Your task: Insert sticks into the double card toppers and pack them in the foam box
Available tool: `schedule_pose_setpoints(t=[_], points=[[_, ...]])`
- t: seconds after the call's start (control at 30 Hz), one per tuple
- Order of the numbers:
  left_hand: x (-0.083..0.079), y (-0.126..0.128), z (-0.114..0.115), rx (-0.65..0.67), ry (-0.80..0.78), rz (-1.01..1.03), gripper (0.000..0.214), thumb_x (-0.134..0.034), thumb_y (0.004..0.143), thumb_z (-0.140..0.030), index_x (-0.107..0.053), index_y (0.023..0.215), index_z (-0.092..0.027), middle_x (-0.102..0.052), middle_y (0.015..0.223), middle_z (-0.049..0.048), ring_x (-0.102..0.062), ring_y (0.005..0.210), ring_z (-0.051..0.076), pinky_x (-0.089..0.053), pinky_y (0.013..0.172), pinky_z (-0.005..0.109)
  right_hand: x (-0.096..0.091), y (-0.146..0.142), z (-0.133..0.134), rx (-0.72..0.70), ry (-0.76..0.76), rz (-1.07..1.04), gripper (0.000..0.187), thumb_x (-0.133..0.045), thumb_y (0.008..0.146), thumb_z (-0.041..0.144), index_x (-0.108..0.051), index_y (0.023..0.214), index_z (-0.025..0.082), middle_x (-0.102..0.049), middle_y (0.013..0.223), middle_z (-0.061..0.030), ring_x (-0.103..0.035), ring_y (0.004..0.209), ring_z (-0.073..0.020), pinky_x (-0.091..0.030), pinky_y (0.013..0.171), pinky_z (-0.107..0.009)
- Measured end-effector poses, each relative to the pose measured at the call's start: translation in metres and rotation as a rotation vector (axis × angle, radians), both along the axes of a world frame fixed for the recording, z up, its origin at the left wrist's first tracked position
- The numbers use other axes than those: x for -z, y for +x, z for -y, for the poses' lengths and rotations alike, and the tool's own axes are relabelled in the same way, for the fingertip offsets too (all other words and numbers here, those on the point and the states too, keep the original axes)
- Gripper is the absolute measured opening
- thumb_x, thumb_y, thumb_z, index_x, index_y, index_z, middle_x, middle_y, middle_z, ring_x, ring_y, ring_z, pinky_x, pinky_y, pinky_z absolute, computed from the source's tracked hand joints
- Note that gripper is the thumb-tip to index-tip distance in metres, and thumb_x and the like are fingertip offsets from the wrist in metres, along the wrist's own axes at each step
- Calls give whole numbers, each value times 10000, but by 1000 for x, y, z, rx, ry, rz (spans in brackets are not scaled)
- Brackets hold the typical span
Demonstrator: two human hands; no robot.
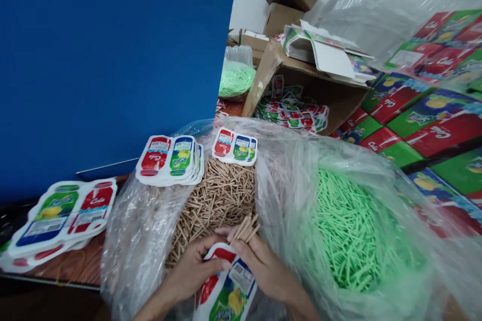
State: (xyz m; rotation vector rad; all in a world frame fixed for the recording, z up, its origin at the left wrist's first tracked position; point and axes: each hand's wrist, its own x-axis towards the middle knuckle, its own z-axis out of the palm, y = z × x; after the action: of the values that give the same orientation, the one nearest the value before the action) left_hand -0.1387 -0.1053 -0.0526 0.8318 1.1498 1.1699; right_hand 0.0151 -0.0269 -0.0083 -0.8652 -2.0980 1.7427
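My left hand (196, 266) pinches the top edge of a printed pouch (226, 291) showing a red cola bottle and a green lemon-drink bottle. My right hand (259, 261) is closed round a small bundle of tan sticks (245, 228) just above the pouch's mouth. Both hands hover over an open clear plastic bag (131, 241) full of tan sticks (218, 195). A second clear bag holds green sticks (350, 230) to the right.
Stacks of the same printed pouches lie on the tan sticks (235, 146), beside them (171, 159) and at the left table edge (64, 215). An open cardboard box (331, 95) with more pouches stands behind. Printed cartons (433, 125) fill the right. A blue panel (113, 60) blocks the left.
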Motion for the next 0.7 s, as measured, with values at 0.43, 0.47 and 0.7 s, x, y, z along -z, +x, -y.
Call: schedule_pose_setpoints(t=[0.43,0.47,0.7], points=[[-3,-3,4,92,208,-443,405,-375,912,-444,-527,652,-173,-523,707,1,-506,678,151,-398,653,227,5,10,14,78,346,-128,401,-381,955,194,-390,1322,354,-609,1238,-13,-559,1136,-145,-419,1001,-323],[-2,-4,5,92,219,-468,415,-365,918,-439,-515,634,-176,-508,693,-3,-500,671,149,-393,651,228,4,11,14,116,380,-140,419,-376,951,178,-367,1335,346,-618,1224,-12,-574,1113,-136,-441,975,-298],[-5,-8,3,50,307,-489,443,-315,941,-434,-560,674,-179,-523,723,0,-495,677,147,-389,655,228,-3,9,13,20,779,-179,421,-437,900,99,-445,1299,233,-653,1174,-52,-585,1098,-151,-467,945,-291]])
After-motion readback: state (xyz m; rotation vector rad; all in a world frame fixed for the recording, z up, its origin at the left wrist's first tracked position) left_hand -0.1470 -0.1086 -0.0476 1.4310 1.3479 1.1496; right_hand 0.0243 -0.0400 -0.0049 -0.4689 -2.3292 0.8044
